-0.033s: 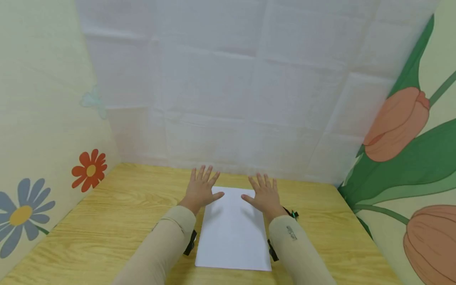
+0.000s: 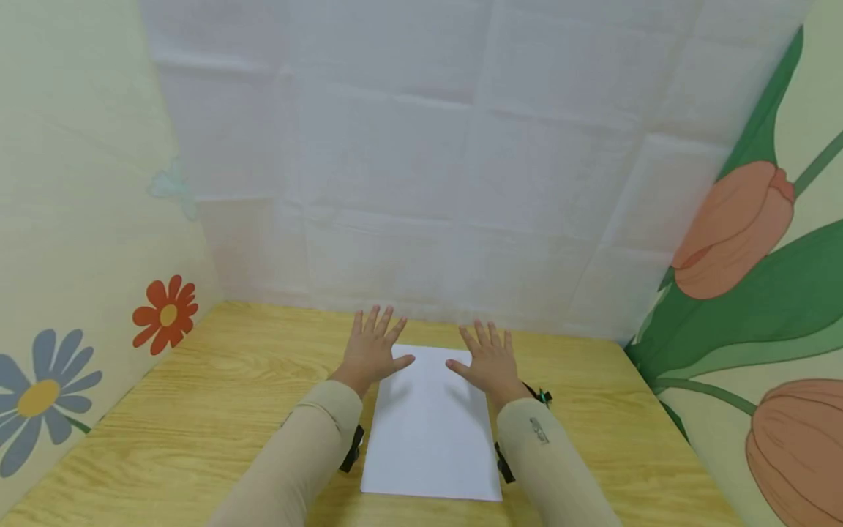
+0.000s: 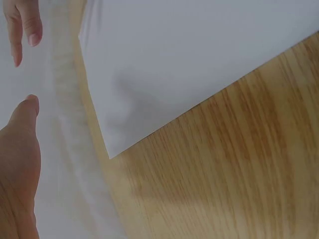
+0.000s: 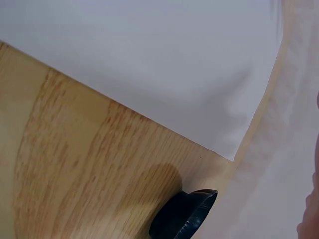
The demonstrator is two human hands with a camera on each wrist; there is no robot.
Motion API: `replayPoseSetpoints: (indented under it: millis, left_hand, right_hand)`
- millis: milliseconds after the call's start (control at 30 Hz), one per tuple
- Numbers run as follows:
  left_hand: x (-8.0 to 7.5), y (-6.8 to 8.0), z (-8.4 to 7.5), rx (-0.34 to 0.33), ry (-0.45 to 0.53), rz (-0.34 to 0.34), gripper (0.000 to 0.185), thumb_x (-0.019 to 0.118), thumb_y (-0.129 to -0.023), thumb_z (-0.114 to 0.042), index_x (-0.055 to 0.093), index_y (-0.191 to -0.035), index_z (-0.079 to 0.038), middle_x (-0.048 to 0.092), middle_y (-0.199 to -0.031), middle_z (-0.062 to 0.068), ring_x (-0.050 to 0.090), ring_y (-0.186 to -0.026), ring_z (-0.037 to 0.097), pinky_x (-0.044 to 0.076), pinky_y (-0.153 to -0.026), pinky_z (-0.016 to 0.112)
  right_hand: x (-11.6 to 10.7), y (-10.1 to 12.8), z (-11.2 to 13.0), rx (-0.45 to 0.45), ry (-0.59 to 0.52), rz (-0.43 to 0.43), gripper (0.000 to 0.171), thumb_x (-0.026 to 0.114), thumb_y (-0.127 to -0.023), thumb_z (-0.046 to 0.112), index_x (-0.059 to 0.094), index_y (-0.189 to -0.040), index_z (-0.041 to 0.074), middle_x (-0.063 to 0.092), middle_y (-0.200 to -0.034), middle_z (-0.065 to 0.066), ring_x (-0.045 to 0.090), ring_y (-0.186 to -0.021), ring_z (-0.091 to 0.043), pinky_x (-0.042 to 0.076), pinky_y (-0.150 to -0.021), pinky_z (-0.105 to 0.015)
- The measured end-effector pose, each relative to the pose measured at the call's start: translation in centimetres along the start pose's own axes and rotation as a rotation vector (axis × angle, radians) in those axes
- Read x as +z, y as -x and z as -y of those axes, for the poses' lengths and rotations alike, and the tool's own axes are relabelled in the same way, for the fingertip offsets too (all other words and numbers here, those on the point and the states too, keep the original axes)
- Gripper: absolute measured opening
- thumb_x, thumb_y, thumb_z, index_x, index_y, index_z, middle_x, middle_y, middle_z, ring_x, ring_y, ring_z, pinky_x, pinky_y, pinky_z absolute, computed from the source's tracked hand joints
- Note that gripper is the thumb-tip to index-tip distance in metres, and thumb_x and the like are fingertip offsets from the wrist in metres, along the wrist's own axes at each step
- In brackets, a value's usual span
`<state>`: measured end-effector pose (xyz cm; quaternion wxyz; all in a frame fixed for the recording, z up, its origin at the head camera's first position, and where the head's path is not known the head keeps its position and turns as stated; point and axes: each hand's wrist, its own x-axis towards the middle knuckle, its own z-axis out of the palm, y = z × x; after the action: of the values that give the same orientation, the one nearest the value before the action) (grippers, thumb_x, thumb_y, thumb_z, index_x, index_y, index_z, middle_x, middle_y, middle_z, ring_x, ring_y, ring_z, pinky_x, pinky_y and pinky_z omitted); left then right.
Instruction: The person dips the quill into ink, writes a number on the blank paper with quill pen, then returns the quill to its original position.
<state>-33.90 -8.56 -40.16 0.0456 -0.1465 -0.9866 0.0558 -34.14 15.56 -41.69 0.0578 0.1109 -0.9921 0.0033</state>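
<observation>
A plain white sheet of paper (image 2: 431, 432) lies lengthwise on the wooden table, between my forearms. Over its far left corner my left hand (image 2: 371, 351) is raised with fingers spread and thumb pointing inward. My right hand (image 2: 489, 364) mirrors it over the far right corner, fingers also spread. Both palms face away from me, and neither hand holds anything. Soft hand shadows fall on the paper. The left wrist view shows my left hand (image 3: 20, 159) at its left edge, with right-hand fingertips above it. Only a sliver of my right hand (image 4: 311, 199) enters the right wrist view.
Beside the paper's far right corner is a black object with a flared end (image 4: 182, 216), mostly hidden by my right wrist in the head view. A creased white cloth (image 2: 421, 161) hangs behind the wooden table (image 2: 217, 410). Flower-patterned walls (image 2: 79, 219) flank both sides.
</observation>
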Motion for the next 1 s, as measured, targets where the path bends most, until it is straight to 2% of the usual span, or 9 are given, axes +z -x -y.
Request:
replayPoseSetpoints:
  millis: [233,467,633,833,1000]
  left_hand:
    - [0.2,0.0,0.2,0.0,0.023,-0.015,0.085,0.039,-0.093,-0.071,0.018,-0.158,-0.021,0.01,-0.166,0.013,0.005,-0.153,0.037,0.002,-0.122,0.059]
    - [0.1,0.7,0.2,0.019,0.076,-0.014,0.091,0.043,-0.094,-0.068,0.015,-0.158,-0.01,0.009,-0.165,0.015,0.005,-0.153,0.035,0.008,-0.124,0.052]
    - [0.1,1.0,0.0,0.053,0.081,-0.03,0.093,0.045,-0.094,-0.065,0.013,-0.157,-0.004,0.007,-0.165,0.016,0.005,-0.153,0.034,0.009,-0.124,0.05]
    - [0.9,1.3,-0.5,0.09,0.1,-0.043,0.096,0.047,-0.093,-0.065,0.012,-0.157,-0.001,0.006,-0.165,0.016,0.006,-0.153,0.034,0.011,-0.124,0.05]
    - [1.8,1.8,-0.6,0.123,0.18,-0.045,0.097,0.051,-0.093,-0.062,0.013,-0.156,0.001,0.007,-0.165,0.018,0.007,-0.153,0.035,0.011,-0.124,0.052]
  right_hand:
    - [0.3,-0.2,-0.3,-0.006,-0.036,-0.017,0.082,0.048,-0.091,0.068,0.026,-0.157,0.024,0.019,-0.164,-0.011,0.013,-0.152,-0.036,0.007,-0.121,-0.061]
    - [0.8,0.2,-0.8,-0.027,-0.087,-0.031,0.077,0.05,-0.094,0.062,0.031,-0.155,0.018,0.021,-0.163,-0.015,0.018,-0.151,-0.036,0.011,-0.121,-0.06]
    - [0.2,0.6,-1.1,-0.042,-0.163,-0.045,0.07,0.056,-0.096,0.049,0.035,-0.153,0.013,0.024,-0.161,-0.018,0.021,-0.15,-0.037,0.015,-0.121,-0.058]
    - [0.0,1.4,-1.9,-0.055,-0.201,-0.054,0.067,0.06,-0.096,0.04,0.037,-0.152,0.012,0.029,-0.159,-0.019,0.028,-0.147,-0.036,0.024,-0.119,-0.055]
    - [-0.1,2.5,-3.0,-0.037,-0.286,-0.053,0.064,0.06,-0.097,0.036,0.036,-0.152,0.012,0.033,-0.157,-0.019,0.031,-0.145,-0.039,0.027,-0.116,-0.058]
